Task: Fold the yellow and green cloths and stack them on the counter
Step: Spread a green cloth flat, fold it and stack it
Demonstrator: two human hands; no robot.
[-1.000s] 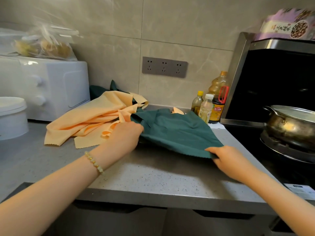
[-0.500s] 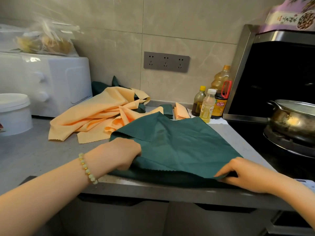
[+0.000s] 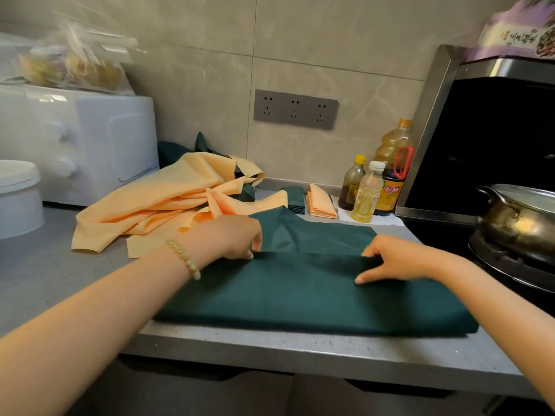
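In the head view, a dark green cloth [image 3: 300,292] is seen doubled over and smooth at the front edge of the grey counter [image 3: 270,349]. Its far edge is pinched by the left hand [image 3: 228,238] and the right hand [image 3: 399,259]. Crumpled yellow cloths [image 3: 168,205] are heaped behind, leftward.

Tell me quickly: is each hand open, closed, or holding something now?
Left hand: closed, pinching the upper edge of the green cloth.
Right hand: closed, pinching the same edge further right.
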